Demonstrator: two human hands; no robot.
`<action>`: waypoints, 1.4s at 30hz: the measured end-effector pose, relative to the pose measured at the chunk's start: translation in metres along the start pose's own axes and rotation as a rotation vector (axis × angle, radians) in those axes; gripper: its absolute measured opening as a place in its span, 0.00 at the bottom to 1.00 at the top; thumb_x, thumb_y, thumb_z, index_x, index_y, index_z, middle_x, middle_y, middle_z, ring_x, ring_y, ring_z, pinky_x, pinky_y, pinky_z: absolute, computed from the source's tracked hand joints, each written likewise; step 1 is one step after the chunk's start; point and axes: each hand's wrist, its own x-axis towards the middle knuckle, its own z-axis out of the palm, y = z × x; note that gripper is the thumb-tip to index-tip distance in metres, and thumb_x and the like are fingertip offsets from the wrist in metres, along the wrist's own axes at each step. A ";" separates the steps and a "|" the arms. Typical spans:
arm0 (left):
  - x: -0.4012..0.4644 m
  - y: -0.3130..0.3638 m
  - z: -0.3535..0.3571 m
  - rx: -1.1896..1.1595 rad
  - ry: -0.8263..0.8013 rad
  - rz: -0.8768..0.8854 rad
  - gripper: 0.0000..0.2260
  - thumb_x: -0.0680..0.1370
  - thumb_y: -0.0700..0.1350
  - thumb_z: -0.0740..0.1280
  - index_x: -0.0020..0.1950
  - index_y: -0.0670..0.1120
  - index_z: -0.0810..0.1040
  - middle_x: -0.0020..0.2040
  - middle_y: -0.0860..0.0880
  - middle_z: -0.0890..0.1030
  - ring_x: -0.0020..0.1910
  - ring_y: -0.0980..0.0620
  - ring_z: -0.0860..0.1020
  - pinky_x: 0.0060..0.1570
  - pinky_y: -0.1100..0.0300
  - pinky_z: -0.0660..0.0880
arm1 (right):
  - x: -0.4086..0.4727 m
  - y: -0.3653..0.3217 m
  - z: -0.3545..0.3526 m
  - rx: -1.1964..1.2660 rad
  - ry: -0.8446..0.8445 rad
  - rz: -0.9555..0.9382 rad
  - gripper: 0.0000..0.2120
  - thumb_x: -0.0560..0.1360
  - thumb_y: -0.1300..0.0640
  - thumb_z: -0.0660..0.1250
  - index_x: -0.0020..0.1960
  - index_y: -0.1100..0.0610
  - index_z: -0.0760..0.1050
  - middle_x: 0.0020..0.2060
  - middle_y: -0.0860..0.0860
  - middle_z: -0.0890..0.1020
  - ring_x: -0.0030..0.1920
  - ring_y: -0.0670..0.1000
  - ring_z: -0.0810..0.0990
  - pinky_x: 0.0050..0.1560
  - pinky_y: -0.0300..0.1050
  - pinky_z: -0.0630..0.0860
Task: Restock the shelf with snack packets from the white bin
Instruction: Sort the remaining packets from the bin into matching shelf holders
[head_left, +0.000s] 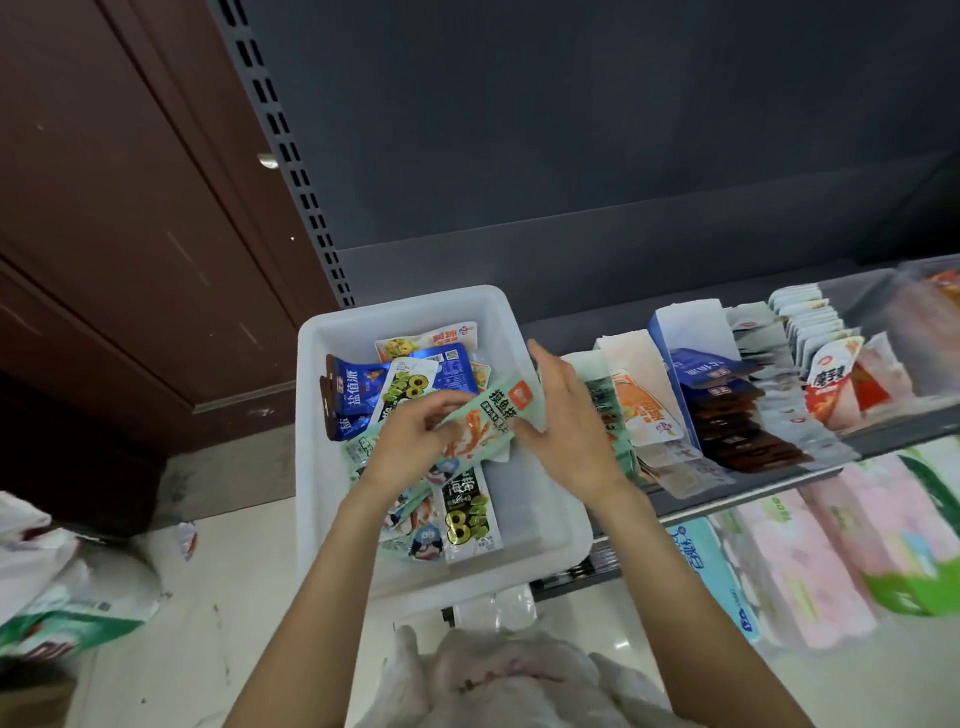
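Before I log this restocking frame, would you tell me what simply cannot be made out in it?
All in the head view:
- Right hand: whether it grips the green packet or only touches it; its fingertips lie behind the packet.
- Left hand: it holds the green packet; how many packets are in that bunch is hidden.
- White bin: packets low in the pile are covered by those on top.
- Shelf far right: packets blurred, cut off by the frame edge.

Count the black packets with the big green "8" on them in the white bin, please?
2. One black "8" packet lies near the front of the white bin; another black "8" packet sits further back beside the blue packets. More may be buried underneath.
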 end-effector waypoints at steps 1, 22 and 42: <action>0.001 0.011 -0.003 0.016 -0.042 0.042 0.17 0.75 0.33 0.66 0.48 0.57 0.78 0.47 0.59 0.81 0.48 0.59 0.80 0.47 0.64 0.78 | 0.000 0.003 -0.013 0.034 -0.061 0.027 0.33 0.74 0.58 0.70 0.73 0.51 0.58 0.66 0.48 0.72 0.65 0.47 0.70 0.62 0.44 0.70; 0.042 0.030 0.092 0.543 -0.005 0.342 0.07 0.75 0.43 0.68 0.51 0.52 0.82 0.50 0.55 0.83 0.50 0.54 0.80 0.51 0.53 0.75 | 0.026 0.060 -0.094 -0.433 0.430 -0.149 0.11 0.74 0.66 0.65 0.53 0.56 0.80 0.44 0.54 0.84 0.41 0.58 0.82 0.39 0.50 0.78; 0.007 -0.026 0.026 0.445 0.356 0.218 0.07 0.75 0.43 0.68 0.52 0.48 0.75 0.45 0.56 0.78 0.45 0.57 0.75 0.40 0.63 0.69 | 0.008 0.008 -0.007 -0.321 0.355 -0.381 0.16 0.72 0.60 0.56 0.52 0.56 0.80 0.43 0.52 0.84 0.41 0.54 0.81 0.42 0.45 0.77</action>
